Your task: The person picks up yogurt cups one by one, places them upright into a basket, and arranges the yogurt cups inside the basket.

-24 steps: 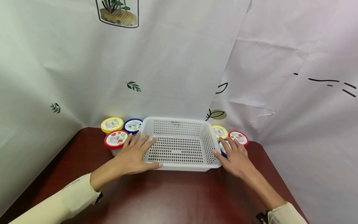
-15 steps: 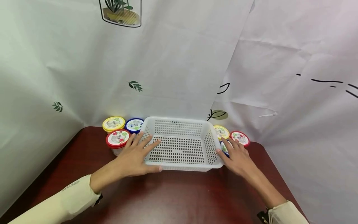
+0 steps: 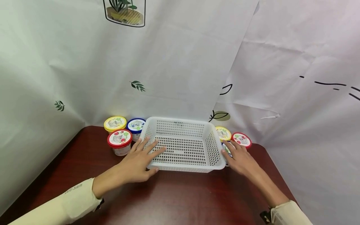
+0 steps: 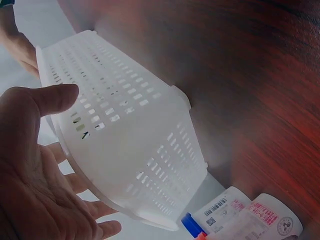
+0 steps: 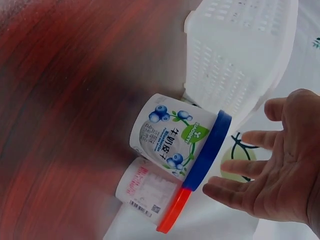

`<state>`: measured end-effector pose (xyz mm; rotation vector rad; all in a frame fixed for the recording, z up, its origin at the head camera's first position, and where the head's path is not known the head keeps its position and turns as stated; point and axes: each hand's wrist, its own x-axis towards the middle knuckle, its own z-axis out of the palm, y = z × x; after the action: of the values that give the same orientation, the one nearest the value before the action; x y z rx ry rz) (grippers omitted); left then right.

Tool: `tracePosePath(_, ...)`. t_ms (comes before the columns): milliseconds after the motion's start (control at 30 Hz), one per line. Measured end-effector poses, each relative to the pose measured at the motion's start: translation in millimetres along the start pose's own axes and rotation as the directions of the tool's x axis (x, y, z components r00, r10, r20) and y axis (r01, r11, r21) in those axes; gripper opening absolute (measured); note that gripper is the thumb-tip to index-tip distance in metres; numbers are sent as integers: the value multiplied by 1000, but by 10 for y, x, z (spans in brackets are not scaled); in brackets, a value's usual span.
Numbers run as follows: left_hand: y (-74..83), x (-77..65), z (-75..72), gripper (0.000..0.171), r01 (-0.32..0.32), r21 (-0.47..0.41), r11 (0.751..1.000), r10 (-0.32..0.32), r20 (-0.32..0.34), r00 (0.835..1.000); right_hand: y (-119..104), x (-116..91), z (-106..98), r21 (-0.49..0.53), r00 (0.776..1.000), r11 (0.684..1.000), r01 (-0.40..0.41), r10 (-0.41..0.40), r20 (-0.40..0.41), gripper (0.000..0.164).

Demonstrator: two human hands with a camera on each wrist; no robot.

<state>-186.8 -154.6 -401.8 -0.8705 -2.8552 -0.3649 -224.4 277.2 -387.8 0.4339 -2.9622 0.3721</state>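
Note:
A white perforated plastic basket [image 3: 180,153] stands near the back of the table. My left hand [image 3: 137,164] is spread over its front left corner, fingers above the rim and thumb at the front side. My right hand [image 3: 240,159] reaches past the basket's right end, close over a blue-lidded tub [image 5: 175,137] with blueberry print. In the right wrist view its fingers are extended beside that lid, apart from it. Behind it are a yellow-lidded tub [image 3: 223,133] and a red-lidded tub [image 3: 242,139]. Neither hand grips anything.
Left of the basket stand a red-lidded tub [image 3: 119,140], a yellow-lidded tub [image 3: 115,123] and a blue-lidded tub [image 3: 136,125]. A white printed curtain [image 3: 180,62] hangs behind the dark red wooden table [image 3: 180,197].
My left hand has drawn slightly toward me and right, uncovering more of the left red-lidded tub. My right hand stays over the blue-lidded tub. The head view has shifted a little.

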Motion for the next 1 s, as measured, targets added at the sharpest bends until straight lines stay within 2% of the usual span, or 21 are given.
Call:
tracePosePath(267, 65, -45, 33, 71, -59, -5, 998, 59, -10, 998, 64, 47, -15, -8, 999, 1000, -6, 7, 41, 58)
tracePosePath(533, 152, -85, 46, 69, -64, -62, 996, 66, 30, 997, 85, 79, -12, -22, 999, 1000, 3, -2, 47, 54)
tracePosePath(833, 204, -109, 115, 56, -134, 29, 991, 135, -52, 989, 127, 99, -12, -34, 998, 999, -2, 4, 63, 51)
tracePosePath(1000, 216, -110, 127, 58, -135, 26, 990, 136, -46, 990, 143, 101, -6, -23, 995, 999, -30, 32, 92, 53)
